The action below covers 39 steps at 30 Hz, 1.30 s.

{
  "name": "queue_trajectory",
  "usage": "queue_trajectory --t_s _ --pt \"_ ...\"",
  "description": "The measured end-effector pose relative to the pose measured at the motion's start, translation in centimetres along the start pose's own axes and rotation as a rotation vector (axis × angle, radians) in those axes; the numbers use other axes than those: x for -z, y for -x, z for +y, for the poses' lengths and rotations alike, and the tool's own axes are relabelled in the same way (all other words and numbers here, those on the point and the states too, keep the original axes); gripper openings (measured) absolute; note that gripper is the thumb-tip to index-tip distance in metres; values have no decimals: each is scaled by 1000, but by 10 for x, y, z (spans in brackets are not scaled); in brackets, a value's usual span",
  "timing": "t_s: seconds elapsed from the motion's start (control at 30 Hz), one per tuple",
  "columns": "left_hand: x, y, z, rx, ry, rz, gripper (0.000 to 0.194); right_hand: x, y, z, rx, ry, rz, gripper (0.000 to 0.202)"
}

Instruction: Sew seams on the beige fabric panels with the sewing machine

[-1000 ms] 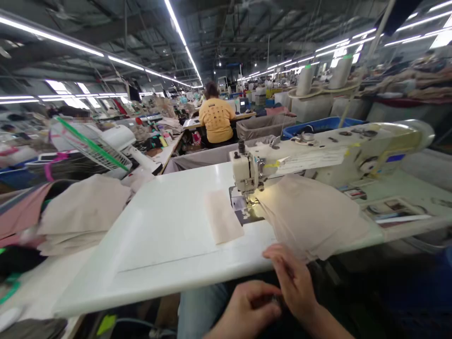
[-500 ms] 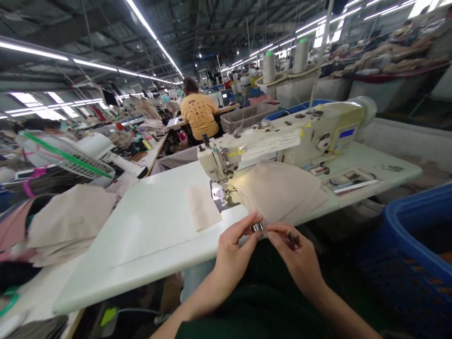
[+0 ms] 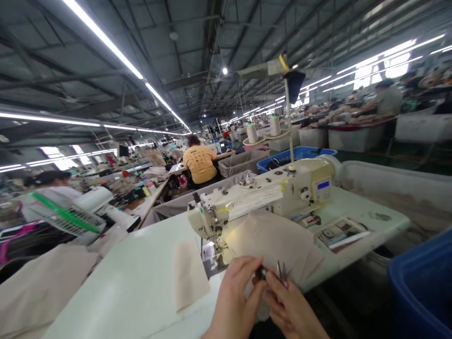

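Observation:
Over the front edge of the sewing table, my left hand pinches a small metal bobbin case between thumb and fingertips. My right hand meets it there, its fingertips against the case. Tucked in that same hand are thread snips, blades pointing up. Behind my hands stands the sewing machine, its needle area lit. A beige fabric piece lies right of the needle, and a narrow beige strip lies left of it. Fingers partly hide the case.
On the table's right is a tool tray. A blue basket stands at the right, with a pale bin behind it. At left are a fan and piled fabric. A person in yellow sits ahead.
The camera view has tilted up, so the table and machine sit lower. The snips' blades now stick up from my right hand, and the bobbin case is turned and more covered by fingers.

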<state>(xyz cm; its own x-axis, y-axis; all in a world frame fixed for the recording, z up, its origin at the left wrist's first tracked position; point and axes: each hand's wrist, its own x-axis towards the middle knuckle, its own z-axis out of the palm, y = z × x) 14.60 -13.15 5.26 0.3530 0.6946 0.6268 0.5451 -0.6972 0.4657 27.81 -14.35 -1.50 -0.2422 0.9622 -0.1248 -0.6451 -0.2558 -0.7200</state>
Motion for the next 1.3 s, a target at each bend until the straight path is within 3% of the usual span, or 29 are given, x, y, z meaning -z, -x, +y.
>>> queue_trajectory --t_s 0.1,0.33,0.67,0.8,0.97,1.13,1.3 --pt "-6 -12 2 89 105 -16 32 6 -4 -10 -23 -68 -59 57" --pt "-11 -24 13 191 261 -41 27 2 5 -49 -35 -180 29 46" --pt "-15 -26 10 262 268 -55 26 3 -4 -50 -79 -163 93 40" --pt "-9 -24 -2 251 142 -5 27 2 -10 -54 -116 -306 119 38" --pt "1 3 -44 212 -198 -5 25 8 -12 -64 -207 -352 2 30" --pt "3 40 -77 176 -398 -110 29 7 -7 -61 -6 19 -13 36" --pt "13 40 -72 175 -464 -88 36 7 -9 -51 324 418 12 57"
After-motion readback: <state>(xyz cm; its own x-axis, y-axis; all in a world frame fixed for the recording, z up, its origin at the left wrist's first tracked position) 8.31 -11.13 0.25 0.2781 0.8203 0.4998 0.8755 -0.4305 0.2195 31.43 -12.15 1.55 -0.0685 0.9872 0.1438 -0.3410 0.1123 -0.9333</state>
